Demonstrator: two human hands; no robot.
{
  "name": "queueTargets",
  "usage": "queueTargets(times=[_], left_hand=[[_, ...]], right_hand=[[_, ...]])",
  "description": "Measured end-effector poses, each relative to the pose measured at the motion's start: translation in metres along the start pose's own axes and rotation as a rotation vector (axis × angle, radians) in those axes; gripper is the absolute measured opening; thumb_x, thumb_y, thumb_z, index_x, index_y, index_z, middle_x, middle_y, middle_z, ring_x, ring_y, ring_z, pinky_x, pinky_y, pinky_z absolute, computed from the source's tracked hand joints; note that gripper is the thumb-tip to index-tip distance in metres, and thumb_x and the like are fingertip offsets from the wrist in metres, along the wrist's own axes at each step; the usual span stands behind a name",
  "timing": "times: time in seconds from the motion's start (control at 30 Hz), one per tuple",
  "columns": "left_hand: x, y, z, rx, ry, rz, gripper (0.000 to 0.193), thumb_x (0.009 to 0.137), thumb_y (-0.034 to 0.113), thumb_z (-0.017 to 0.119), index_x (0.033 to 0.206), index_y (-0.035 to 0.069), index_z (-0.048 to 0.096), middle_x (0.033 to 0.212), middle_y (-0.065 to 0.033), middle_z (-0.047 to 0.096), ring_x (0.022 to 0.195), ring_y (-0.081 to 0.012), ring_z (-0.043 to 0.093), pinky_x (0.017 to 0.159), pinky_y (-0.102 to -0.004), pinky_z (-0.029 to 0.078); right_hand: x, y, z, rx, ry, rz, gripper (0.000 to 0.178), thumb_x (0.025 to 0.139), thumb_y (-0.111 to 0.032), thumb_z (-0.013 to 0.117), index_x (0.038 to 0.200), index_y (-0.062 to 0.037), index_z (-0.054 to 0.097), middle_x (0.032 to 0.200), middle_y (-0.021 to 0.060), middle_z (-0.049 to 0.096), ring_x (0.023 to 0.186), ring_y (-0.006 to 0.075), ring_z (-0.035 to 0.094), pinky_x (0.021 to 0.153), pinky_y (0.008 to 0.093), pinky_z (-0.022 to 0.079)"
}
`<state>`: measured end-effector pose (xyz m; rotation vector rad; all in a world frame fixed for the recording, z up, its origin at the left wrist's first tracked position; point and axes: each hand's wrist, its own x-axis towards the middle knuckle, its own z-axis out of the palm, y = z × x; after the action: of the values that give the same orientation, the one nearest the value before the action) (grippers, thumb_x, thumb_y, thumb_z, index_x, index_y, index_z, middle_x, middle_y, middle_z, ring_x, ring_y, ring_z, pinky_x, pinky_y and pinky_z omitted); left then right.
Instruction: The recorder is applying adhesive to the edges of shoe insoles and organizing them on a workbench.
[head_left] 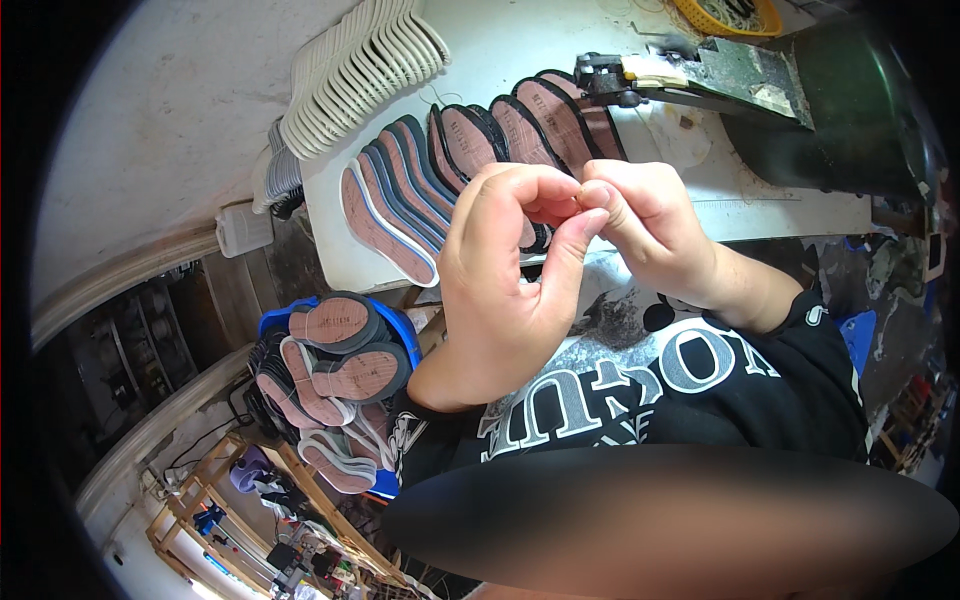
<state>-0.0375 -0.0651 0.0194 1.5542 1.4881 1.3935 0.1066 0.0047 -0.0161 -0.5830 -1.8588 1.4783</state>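
My left hand [515,275] and my right hand [650,220] are raised in front of my chest, with their fingertips meeting. Both pinch thumb against forefinger; whatever lies between the tips is too small to make out. Behind them, a row of shoe soles [385,228] with pinkish-brown faces and blue, grey and white edges leans on the white table [335,255]. Further along that row stand black-edged soles [530,115], partly hidden by my hands.
A dark green sewing machine [830,110] stands at right, its head [610,80] over the table. Nested cream-white soles [365,70] stand at the back left. A yellow basket [765,18] sits at the far right. Lower left, a blue crate [405,335] holds more soles.
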Motion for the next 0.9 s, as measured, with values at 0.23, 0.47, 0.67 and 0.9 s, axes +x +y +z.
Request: queueTargets(times=[0.23,0.47,0.67,0.9], left_hand=[[0.007,0.012,-0.002,0.175,-0.033,-0.051,0.017,0.079,-0.004,0.07,0.09,-0.002,0.058,0.085,-0.006,0.059,0.075,-0.0104,0.056,0.068,-0.0231,0.046],[0.01,0.005,-0.001,0.142,-0.017,-0.067,0.016,0.079,-0.003,0.071,0.09,-0.003,0.059,0.084,-0.0057,0.061,0.074,-0.01,0.058,0.069,-0.0227,0.047],[0.007,0.004,-0.002,0.105,-0.022,-0.078,0.015,0.08,-0.003,0.071,0.089,-0.003,0.059,0.084,-0.0049,0.061,0.076,-0.0092,0.058,0.07,-0.0217,0.046],[0.007,0.005,-0.002,0.047,-0.026,-0.09,0.014,0.08,-0.004,0.07,0.088,-0.003,0.058,0.084,-0.0038,0.06,0.076,-0.0084,0.057,0.069,-0.0206,0.045]], right_hand=[[0.0,0.0,-0.003,-0.104,-0.01,0.054,0.021,0.096,-0.016,0.05,0.084,-0.002,0.06,0.064,0.0125,0.053,0.056,0.0272,0.053,0.052,0.0329,0.042],[0.004,0.002,-0.003,-0.019,-0.015,0.078,0.022,0.097,-0.017,0.05,0.084,-0.0009,0.06,0.066,0.0116,0.055,0.058,0.0239,0.055,0.055,0.0313,0.043],[-0.002,0.005,0.003,0.241,-0.003,0.149,0.024,0.098,-0.018,0.049,0.096,0.002,0.063,0.069,0.0064,0.061,0.065,0.0134,0.057,0.06,0.0299,0.045],[-0.005,-0.003,0.0,0.683,-0.075,0.391,0.029,0.099,-0.027,0.05,0.093,-0.0023,0.064,0.067,-0.0038,0.051,0.061,0.0034,0.043,0.054,0.0212,0.035]])
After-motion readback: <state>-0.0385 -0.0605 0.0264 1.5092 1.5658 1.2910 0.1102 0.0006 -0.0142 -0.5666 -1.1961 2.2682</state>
